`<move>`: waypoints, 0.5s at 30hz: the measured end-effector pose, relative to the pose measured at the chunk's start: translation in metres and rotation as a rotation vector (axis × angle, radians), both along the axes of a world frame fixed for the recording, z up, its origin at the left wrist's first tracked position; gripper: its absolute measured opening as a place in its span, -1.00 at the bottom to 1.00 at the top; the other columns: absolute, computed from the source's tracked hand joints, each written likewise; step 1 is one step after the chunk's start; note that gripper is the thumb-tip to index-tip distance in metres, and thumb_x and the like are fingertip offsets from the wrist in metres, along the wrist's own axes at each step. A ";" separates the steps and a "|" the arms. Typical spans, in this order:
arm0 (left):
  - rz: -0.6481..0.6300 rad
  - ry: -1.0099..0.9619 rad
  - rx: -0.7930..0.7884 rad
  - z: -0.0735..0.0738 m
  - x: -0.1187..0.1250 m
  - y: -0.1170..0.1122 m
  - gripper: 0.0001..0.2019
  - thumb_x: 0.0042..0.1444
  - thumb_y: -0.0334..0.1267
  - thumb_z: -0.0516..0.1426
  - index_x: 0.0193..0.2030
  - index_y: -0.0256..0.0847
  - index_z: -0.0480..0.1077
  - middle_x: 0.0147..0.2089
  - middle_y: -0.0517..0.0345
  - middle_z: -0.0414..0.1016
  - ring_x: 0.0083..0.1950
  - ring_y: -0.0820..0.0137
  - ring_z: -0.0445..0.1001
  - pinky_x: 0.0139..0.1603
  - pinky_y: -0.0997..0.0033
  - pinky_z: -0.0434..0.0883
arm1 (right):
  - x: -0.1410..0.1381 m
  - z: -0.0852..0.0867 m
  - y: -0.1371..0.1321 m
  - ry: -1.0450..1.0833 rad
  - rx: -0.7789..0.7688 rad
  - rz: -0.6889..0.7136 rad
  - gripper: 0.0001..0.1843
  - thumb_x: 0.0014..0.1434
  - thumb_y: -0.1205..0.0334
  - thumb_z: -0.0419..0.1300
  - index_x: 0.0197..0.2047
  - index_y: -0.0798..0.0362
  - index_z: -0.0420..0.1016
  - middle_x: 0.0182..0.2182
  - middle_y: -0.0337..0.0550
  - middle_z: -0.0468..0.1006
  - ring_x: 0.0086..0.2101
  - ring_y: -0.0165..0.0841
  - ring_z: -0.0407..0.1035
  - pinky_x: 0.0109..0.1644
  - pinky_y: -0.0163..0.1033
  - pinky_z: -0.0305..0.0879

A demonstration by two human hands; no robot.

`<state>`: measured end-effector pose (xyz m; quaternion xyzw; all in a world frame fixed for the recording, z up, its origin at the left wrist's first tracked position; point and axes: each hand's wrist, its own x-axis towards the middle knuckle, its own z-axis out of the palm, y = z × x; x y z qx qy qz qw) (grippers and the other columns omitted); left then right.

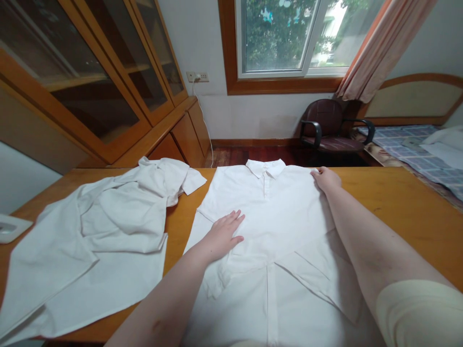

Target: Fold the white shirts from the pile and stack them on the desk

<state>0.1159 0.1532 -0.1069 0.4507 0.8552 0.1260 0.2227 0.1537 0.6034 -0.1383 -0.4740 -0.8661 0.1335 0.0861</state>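
A white collared shirt (275, 217) lies spread front up on the wooden table, its collar toward the far edge. Its sleeves are folded in across the lower front. My left hand (224, 234) rests flat on the left side of the chest, fingers stretched out. At the far right shoulder, my right hand (326, 180) pinches the shirt's edge between thumb and fingers. To the left lies a second white garment (123, 217), loosely crumpled, apart from both hands.
The wooden table (379, 207) reaches to the right of the shirt. A white object (12, 228) sits at its left edge. Beyond stand a glass-doored cabinet (159, 130), a brown armchair (327, 125) and a bed (415, 144). A cord (204, 120) hangs from a wall socket.
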 end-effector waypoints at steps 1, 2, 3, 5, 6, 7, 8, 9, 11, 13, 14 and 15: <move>0.000 0.001 0.003 -0.001 0.000 0.000 -0.36 0.17 -0.10 0.01 0.37 -0.09 -0.05 0.44 0.16 -0.19 0.43 0.34 -0.21 0.35 0.25 -0.09 | -0.001 0.000 0.001 0.002 -0.010 -0.007 -0.55 0.15 -0.13 0.04 -0.09 0.00 0.49 -0.18 0.02 0.54 -0.13 -0.09 0.40 -0.14 -0.08 0.27; 0.001 0.001 0.004 -0.001 0.000 0.000 -0.36 0.17 -0.10 0.02 0.37 -0.09 -0.05 0.44 0.16 -0.19 0.43 0.34 -0.21 0.35 0.25 -0.09 | -0.001 0.001 0.001 0.005 -0.016 -0.019 -0.55 0.17 -0.11 0.01 -0.10 0.00 0.50 -0.18 0.03 0.54 -0.13 -0.09 0.40 -0.15 -0.09 0.27; 0.002 0.001 0.004 -0.001 0.000 0.000 -0.36 0.17 -0.10 0.02 0.37 -0.09 -0.05 0.44 0.16 -0.19 0.43 0.34 -0.21 0.35 0.25 -0.09 | -0.002 0.001 0.002 0.007 -0.020 -0.032 -0.55 0.19 -0.09 -0.01 -0.09 0.00 0.50 -0.17 0.03 0.54 -0.13 -0.10 0.39 -0.15 -0.09 0.27; 0.004 0.000 0.001 -0.001 -0.001 0.000 -0.36 0.17 -0.10 0.01 0.37 -0.10 -0.05 0.44 0.16 -0.19 0.43 0.35 -0.21 0.35 0.26 -0.10 | -0.003 0.003 0.004 0.002 -0.019 -0.049 -0.55 0.22 -0.05 -0.06 -0.06 -0.01 0.50 -0.13 0.04 0.53 -0.10 -0.10 0.38 -0.14 -0.09 0.28; 0.004 -0.001 0.000 -0.001 -0.001 0.000 -0.36 0.17 -0.10 0.01 0.37 -0.10 -0.05 0.44 0.16 -0.19 0.43 0.35 -0.21 0.35 0.26 -0.10 | -0.004 0.004 0.005 -0.006 -0.017 -0.050 -0.55 0.23 -0.03 -0.08 -0.04 -0.01 0.50 -0.11 0.05 0.52 -0.09 -0.09 0.38 -0.13 -0.09 0.28; 0.004 -0.003 -0.001 -0.001 -0.001 0.000 -0.36 0.17 -0.10 0.01 0.37 -0.10 -0.05 0.44 0.17 -0.19 0.43 0.36 -0.21 0.35 0.26 -0.10 | -0.004 0.005 0.006 -0.017 -0.018 -0.049 -0.54 0.24 -0.02 -0.10 -0.02 -0.01 0.49 -0.09 0.05 0.51 -0.07 -0.08 0.37 -0.12 -0.07 0.28; 0.004 -0.004 -0.003 0.000 0.000 0.000 -0.36 0.17 -0.10 0.01 0.37 -0.10 -0.05 0.44 0.17 -0.19 0.43 0.36 -0.21 0.35 0.26 -0.10 | -0.005 0.006 0.007 -0.029 -0.021 -0.046 -0.53 0.25 -0.01 -0.12 -0.01 -0.01 0.48 -0.07 0.06 0.50 -0.06 -0.07 0.36 -0.11 -0.06 0.28; 0.004 -0.006 -0.003 0.000 0.000 0.000 -0.36 0.17 -0.09 0.01 0.37 -0.09 -0.05 0.44 0.17 -0.19 0.43 0.36 -0.21 0.35 0.26 -0.09 | -0.005 0.007 0.009 -0.039 -0.024 -0.043 -0.51 0.26 -0.01 -0.14 0.00 0.00 0.48 -0.06 0.08 0.49 -0.05 -0.06 0.35 -0.10 -0.04 0.28; 0.005 -0.008 0.000 -0.001 0.000 -0.001 -0.36 0.17 -0.09 0.01 0.37 -0.08 -0.05 0.44 0.18 -0.20 0.43 0.35 -0.21 0.35 0.25 -0.09 | -0.005 0.009 0.012 -0.046 -0.036 -0.035 -0.50 0.27 0.00 -0.16 0.03 0.03 0.46 -0.03 0.11 0.48 -0.03 -0.05 0.34 -0.06 -0.02 0.27; 0.008 -0.011 0.007 -0.001 -0.001 -0.001 -0.36 0.17 -0.09 0.01 0.37 -0.06 -0.05 0.44 0.18 -0.20 0.43 0.34 -0.21 0.35 0.25 -0.09 | -0.004 0.010 0.014 -0.038 -0.052 -0.032 -0.49 0.28 0.01 -0.16 0.04 0.06 0.45 -0.02 0.14 0.47 -0.01 -0.06 0.33 -0.03 -0.02 0.26; 0.009 -0.013 0.011 -0.001 -0.001 -0.001 -0.37 0.17 -0.09 0.01 0.37 -0.05 -0.05 0.44 0.19 -0.20 0.43 0.33 -0.21 0.35 0.24 -0.08 | -0.004 0.010 0.015 -0.028 -0.057 -0.038 -0.49 0.28 0.01 -0.17 0.05 0.07 0.45 -0.02 0.15 0.47 -0.01 -0.06 0.33 -0.02 -0.02 0.26; 0.008 -0.014 0.013 -0.002 -0.001 -0.001 -0.37 0.17 -0.09 0.01 0.37 -0.05 -0.05 0.44 0.19 -0.20 0.43 0.33 -0.21 0.35 0.24 -0.08 | -0.003 0.010 0.015 -0.018 -0.057 -0.050 -0.48 0.29 0.01 -0.18 0.05 0.08 0.44 -0.02 0.15 0.46 0.00 -0.06 0.33 -0.01 -0.02 0.25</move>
